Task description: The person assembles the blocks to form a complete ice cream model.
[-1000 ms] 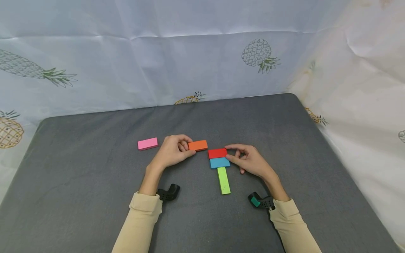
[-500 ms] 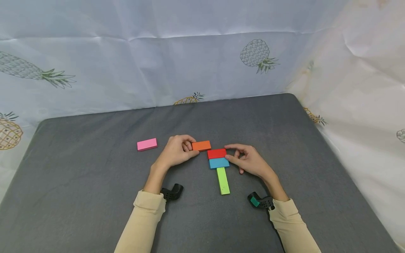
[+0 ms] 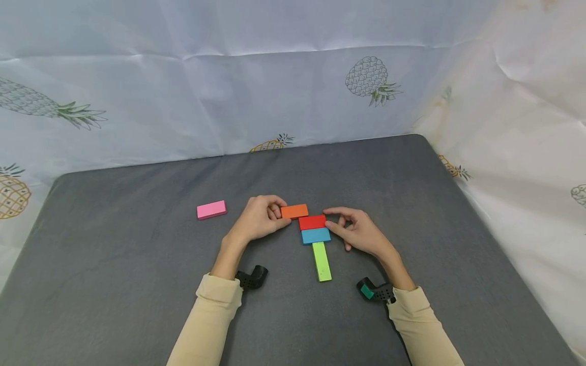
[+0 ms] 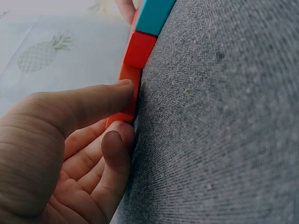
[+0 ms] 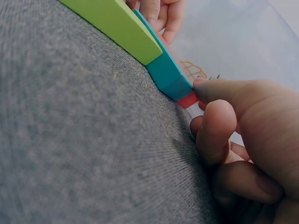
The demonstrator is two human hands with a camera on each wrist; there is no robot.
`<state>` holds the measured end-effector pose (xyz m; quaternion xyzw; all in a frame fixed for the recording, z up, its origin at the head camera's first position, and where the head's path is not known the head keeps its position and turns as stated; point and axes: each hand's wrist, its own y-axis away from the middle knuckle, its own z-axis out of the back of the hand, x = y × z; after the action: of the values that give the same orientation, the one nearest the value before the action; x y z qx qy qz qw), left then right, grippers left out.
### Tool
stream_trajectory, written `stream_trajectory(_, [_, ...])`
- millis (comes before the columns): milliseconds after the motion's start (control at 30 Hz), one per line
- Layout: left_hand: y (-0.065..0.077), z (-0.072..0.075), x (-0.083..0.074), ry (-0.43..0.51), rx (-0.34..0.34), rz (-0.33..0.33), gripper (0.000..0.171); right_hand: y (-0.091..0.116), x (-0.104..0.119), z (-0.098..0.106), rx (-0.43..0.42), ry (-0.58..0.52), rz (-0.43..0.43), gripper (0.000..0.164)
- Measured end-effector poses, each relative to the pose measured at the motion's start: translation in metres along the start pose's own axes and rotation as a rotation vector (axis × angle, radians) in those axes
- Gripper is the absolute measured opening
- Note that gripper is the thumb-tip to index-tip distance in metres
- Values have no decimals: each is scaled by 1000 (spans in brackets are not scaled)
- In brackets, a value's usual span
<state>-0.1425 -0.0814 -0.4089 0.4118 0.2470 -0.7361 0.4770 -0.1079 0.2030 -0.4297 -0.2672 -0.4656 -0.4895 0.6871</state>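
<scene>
On the grey-covered counter (image 3: 137, 254), the person's left grip (image 3: 259, 218) pinches the left end of the orange block (image 3: 294, 211) between thumb and fingers, that block lying flat, offset to the left and meeting the far side of the red block (image 3: 312, 222). The right grip (image 3: 357, 230) pinches the right end of the red block with thumb and index finger, the blue block (image 3: 315, 235) lies along its near side, the green block (image 3: 322, 262) juts lengthwise from the blue one, and the pink block (image 3: 211, 210) sits well apart at left
</scene>
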Motion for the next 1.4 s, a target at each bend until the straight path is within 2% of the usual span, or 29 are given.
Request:
stream_trajectory(167, [-1, 0, 1, -3, 9, -1, 31, 0, -1, 0, -1, 3, 2, 38])
stream_trajectory(633, [3, 10, 5, 12, 49, -23, 29, 1, 0, 0, 3, -8, 14, 39])
stream_trajectory(967, [-1, 5, 6, -16, 46, -32, 26, 1, -1, 0, 3, -4, 8, 40])
stream_trajectory(1400, [-9, -2, -2, -18, 55, -44, 26, 0, 1, 0, -2, -3, 2, 40])
